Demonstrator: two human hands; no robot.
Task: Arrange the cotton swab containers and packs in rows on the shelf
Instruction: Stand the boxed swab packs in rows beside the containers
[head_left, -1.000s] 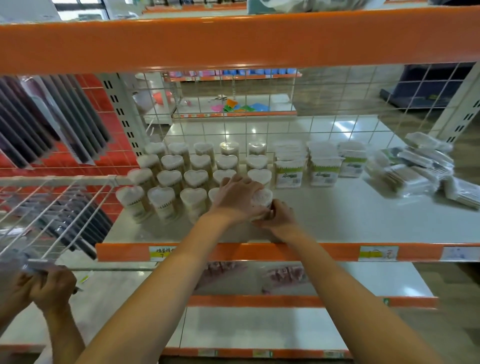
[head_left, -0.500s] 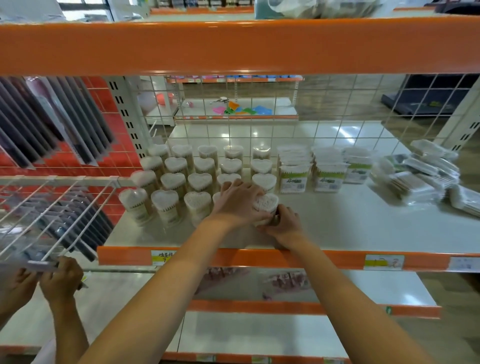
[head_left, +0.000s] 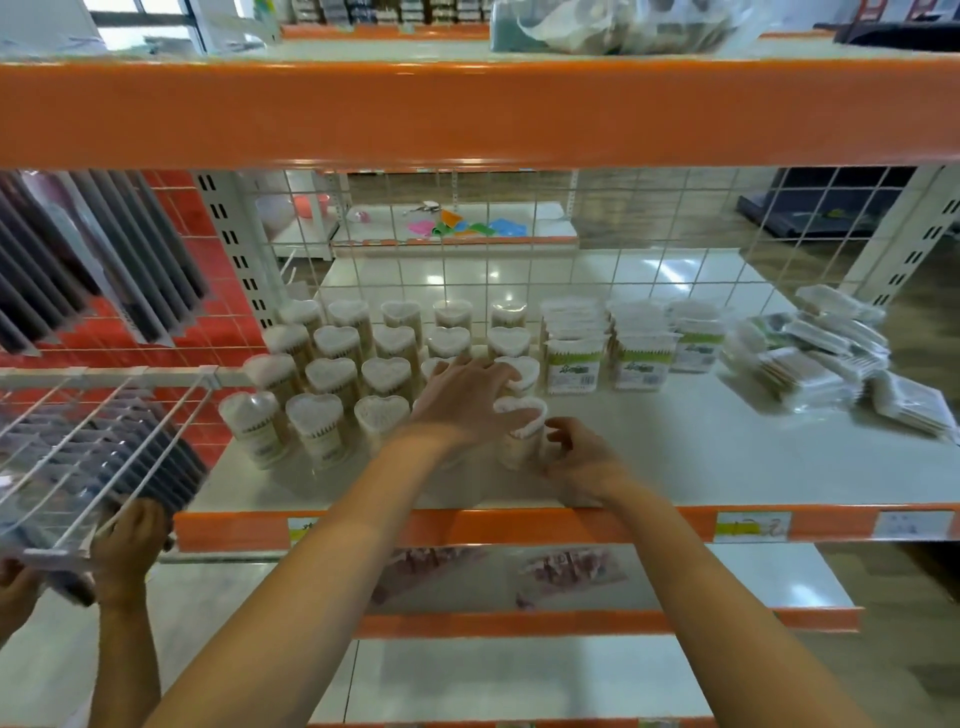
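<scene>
Green-labelled swab boxes (head_left: 567, 364), writing unreadable

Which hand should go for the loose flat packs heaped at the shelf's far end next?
Probably the right hand. It sits at the front heart-lid container on the side nearer the flat packs, with bare shelf between. The left hand lies across the container tops and would have to cross over.

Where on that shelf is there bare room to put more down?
Bare shelf lies right of the hands, in front of the square boxes and left of the loose flat packs. The left end is crowded with heart-lidded containers.
</scene>
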